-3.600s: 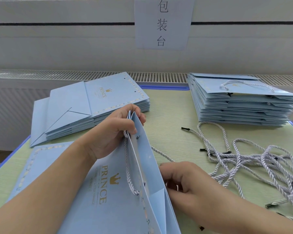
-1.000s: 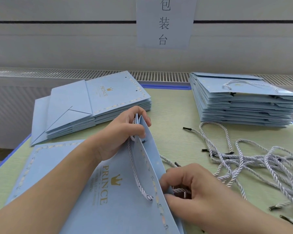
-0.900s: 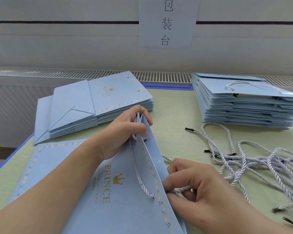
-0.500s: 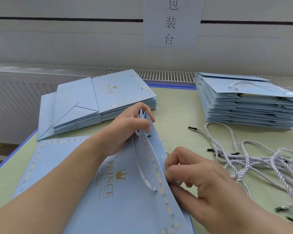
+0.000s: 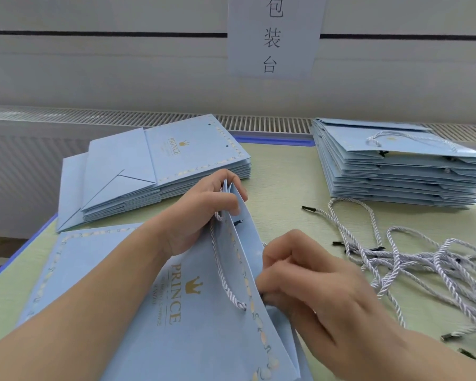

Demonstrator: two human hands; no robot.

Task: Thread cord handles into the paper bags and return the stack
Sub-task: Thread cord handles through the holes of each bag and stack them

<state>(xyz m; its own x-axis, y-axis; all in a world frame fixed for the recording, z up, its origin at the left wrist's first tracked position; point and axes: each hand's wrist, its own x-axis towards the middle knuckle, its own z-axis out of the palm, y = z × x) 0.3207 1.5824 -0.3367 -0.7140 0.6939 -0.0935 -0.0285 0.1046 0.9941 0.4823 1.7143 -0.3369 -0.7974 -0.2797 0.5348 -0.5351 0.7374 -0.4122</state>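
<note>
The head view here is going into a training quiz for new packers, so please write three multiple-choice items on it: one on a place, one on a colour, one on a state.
1. Where do the loose cords lie?
A. On the table, right of the held bag
B. On top of the far-left stack
C. Inside a box

2. What colour is the word PRINCE on the held bag?
A. Red
B. Gold
C. Black

3. What is the left hand doing?
A. Lying flat on the table
B. Holding a pair of scissors
C. Gripping the bag's top edge

Answers:
1. A: the cords sprawl on the green table in front of the stack with handles.
2. B: the lettering and crown are golden.
3. C: its fingers curl round the raised edge, while the right hand works at the bag's rim.
</note>
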